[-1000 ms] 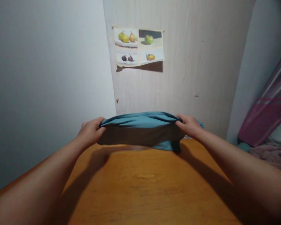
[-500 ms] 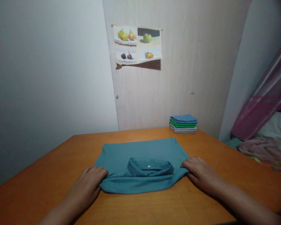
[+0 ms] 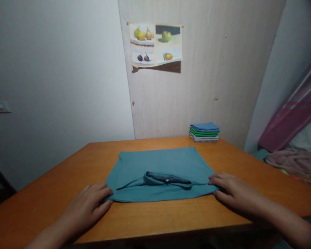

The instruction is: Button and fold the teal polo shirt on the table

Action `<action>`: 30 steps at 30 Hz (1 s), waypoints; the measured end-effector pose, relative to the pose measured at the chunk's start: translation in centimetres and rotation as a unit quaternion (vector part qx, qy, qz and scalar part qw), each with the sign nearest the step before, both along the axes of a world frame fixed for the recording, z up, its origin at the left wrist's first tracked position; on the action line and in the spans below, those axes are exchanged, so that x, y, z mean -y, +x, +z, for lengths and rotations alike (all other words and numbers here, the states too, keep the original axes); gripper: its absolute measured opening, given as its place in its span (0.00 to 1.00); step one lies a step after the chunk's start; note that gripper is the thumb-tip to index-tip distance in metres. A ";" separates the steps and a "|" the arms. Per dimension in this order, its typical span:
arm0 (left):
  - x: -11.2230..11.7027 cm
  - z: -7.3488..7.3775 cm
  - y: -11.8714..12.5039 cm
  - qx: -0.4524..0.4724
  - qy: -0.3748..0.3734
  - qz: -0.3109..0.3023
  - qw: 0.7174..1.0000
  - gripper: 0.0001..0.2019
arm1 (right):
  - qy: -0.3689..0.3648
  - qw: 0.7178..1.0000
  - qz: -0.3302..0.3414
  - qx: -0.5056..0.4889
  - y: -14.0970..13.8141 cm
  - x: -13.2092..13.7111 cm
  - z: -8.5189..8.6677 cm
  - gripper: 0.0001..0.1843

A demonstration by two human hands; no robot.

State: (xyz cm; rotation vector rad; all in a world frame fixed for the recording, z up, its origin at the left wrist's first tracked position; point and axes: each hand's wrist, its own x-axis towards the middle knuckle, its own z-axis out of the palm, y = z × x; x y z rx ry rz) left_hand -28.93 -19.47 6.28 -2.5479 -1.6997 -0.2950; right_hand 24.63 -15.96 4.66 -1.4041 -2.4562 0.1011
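Note:
A teal collared shirt (image 3: 155, 160) lies on the wooden table, its body spread out away from me and its near edge folded. The collar (image 3: 168, 180) lies flattened at the middle of the near side, with a small light button showing. My left hand (image 3: 89, 204) is at the shirt's near left corner, fingers and thumb closed about the edge. At the near right corner, my right hand (image 3: 230, 188) pinches the cloth between fingers and thumb. Both hands rest low at the tabletop.
A stack of folded clothes (image 3: 204, 132), blue, green and checked, stands at the table's (image 3: 158, 219) back right. Fruit pictures (image 3: 155, 45) hang on the back wall. Right of the table are a pink curtain (image 3: 287, 114) and crumpled bedding (image 3: 295, 162). A wall switch (image 3: 2, 107) is at left.
The shirt's near edge and collar have flattened, and its near corners are spread wider. My hands have moved slightly apart. The camera view has shifted a little.

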 end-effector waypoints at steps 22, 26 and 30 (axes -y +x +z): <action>-3.2 -1.3 6.7 0.129 -0.015 -0.080 0.988 0.17 | 0.001 0.998 -0.055 -0.040 -1.6 -2.4 -0.6 0.16; -3.7 -1.2 5.8 0.123 -0.038 -0.048 0.991 0.22 | 0.017 0.994 -0.107 -0.001 -1.1 -2.2 -0.4 0.17; -6.4 0.0 6.2 0.126 -0.020 -0.020 0.992 0.25 | 0.032 0.988 -0.151 -0.019 -2.9 -3.4 0.4 0.19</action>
